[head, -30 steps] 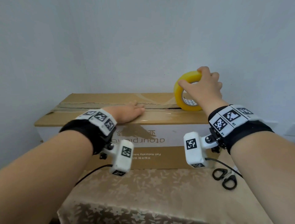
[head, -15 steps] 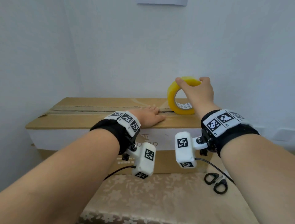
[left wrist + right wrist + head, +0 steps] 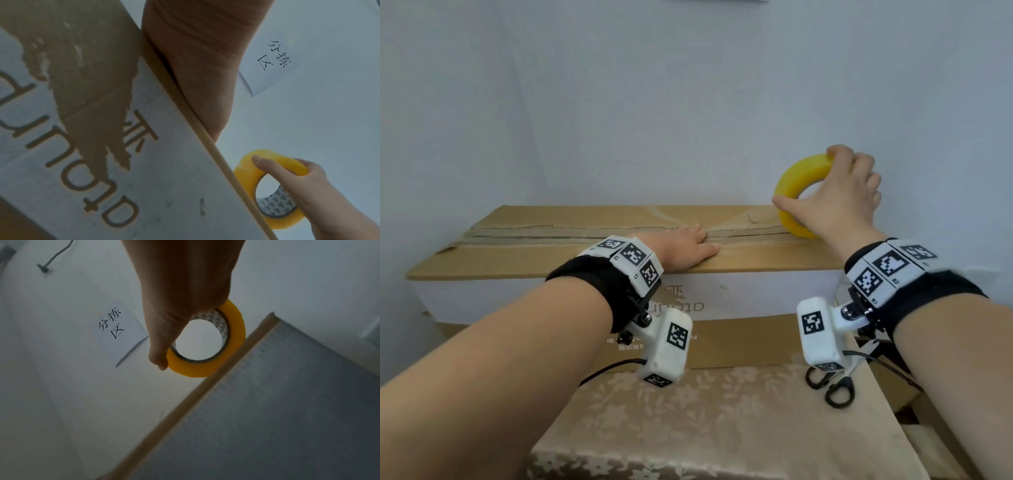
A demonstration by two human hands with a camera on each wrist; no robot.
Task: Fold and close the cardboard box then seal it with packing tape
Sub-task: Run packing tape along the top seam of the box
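Head view: running tape along the seam

Our left hand (image 3: 681, 251) lies flat on the cardboard box (image 3: 599, 260) at centre; our right hand (image 3: 835, 198) grips the tape roll (image 3: 796, 185) at 2 o'clock. We should keep the strip taut, centred on the seam, flaps pressed shut.

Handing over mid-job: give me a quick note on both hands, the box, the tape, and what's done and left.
Left hand: flat, pressing the closed flaps of the cardboard box near the centre seam.
Right hand: grips the yellow tape roll, standing on edge at the seam's right end.
Done: flaps folded shut.
Left: finish taping the seam, then cut; scissors lie on the table, front right.
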